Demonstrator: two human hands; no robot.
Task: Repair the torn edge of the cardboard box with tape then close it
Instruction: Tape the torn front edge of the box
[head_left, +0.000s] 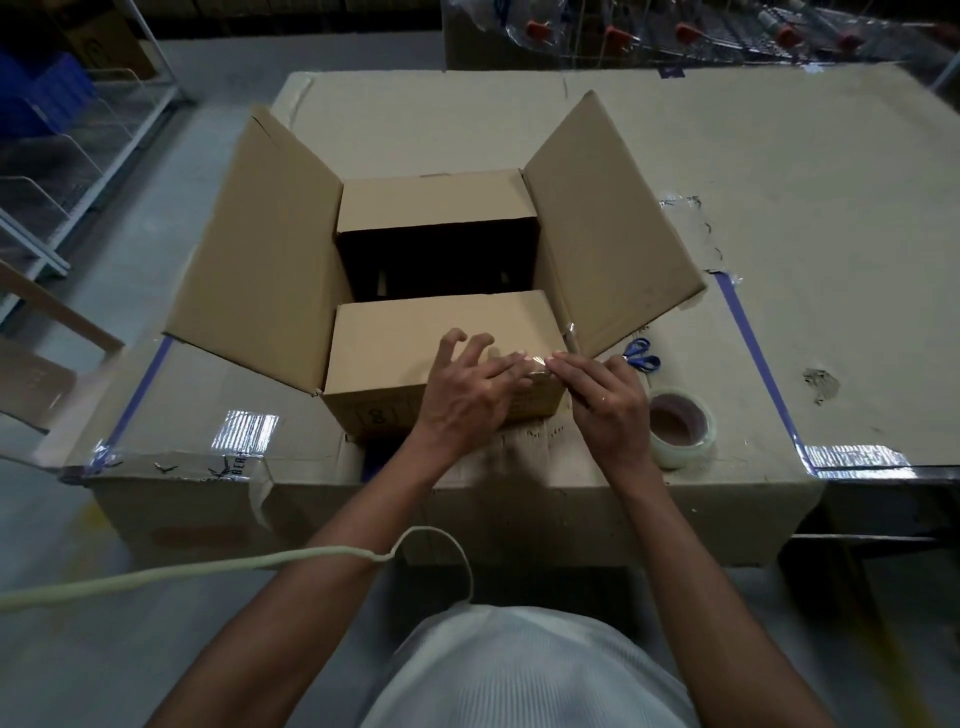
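An open cardboard box (291, 249) stands in the middle of the table, its two side flaps spread out and its near and far flaps folded inward. A strip of clear tape (540, 364) lies over the near right corner of the box. My left hand (472, 389) rests flat on the near flap, fingers spread, touching the tape. My right hand (602, 400) pinches the tape's right end at the corner. A roll of clear tape (680, 428) lies on the table just right of my right hand. Blue-handled scissors (641, 356) lie behind the roll.
The table (779, 208) is covered with flat cardboard, edged with blue and clear tape. A white cord (208, 569) crosses my left forearm. Metal shelving (78, 156) stands at the left, and bagged items (675, 31) lie beyond the far edge.
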